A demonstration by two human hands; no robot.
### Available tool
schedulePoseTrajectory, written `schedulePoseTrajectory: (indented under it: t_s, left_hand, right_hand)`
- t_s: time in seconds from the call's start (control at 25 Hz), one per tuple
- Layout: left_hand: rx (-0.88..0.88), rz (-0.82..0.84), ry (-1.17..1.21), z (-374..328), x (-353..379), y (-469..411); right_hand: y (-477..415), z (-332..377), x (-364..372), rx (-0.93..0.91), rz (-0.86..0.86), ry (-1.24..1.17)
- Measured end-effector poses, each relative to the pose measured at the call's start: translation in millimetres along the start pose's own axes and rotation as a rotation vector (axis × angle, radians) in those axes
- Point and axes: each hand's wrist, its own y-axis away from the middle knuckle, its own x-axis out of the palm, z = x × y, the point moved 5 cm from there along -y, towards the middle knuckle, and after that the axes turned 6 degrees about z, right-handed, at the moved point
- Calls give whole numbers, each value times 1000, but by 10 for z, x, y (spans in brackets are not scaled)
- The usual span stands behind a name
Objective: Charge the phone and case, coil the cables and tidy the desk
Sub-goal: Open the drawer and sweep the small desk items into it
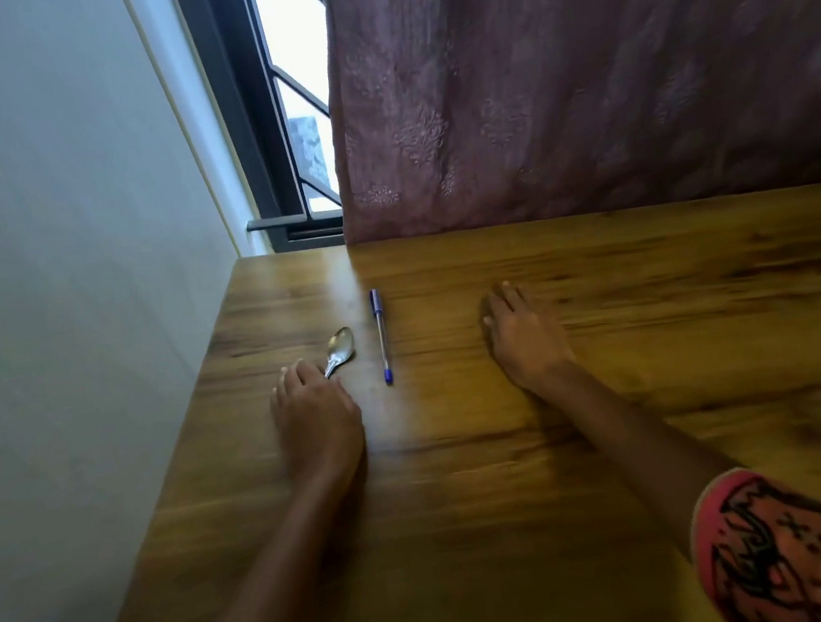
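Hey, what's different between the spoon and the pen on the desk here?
The spoon is shiny silver metal; the pen is blue and clear plastic. The spoon's handle is held by the left hand; the pen lies untouched. The spoon lies slanted; the pen points nearly straight away. Both rest on the wooden desk.

Spoon (340,348) handle hidden under left hand (315,415); whether fingers grip it or merely rest on it, unclear. Right hand (526,343) fingertips blurred. Counter (519,452) cut off at right and bottom edges, beyond right hand. Right sleeve (779,550) cropped at bottom. Pen (381,337) between hands: print too small to read.
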Motion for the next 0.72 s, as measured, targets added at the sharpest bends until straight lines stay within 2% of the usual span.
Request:
schedulePoseTrajectory:
  t_s: [0.08,0.28,0.44,0.56,0.72]
  left_hand:
    - [-17,-21,23,10,-24,8]
    - [-49,-78,56,11,-212,251]
    - [34,-126,149,-51,-379,642]
    - [16,-146,326,-59,-499,1137]
    - [-81,-182,613,-46,-742,2194]
  right_hand:
    - [41,9,-18,21,-10,-19]
    - [425,81,-140,62,-156,-58]
    - [911,160,-155,34,-128,-123]
    - [1436,237,-205,-31,-154,-163]
    - [2427,406,-348,-109,-126,-498]
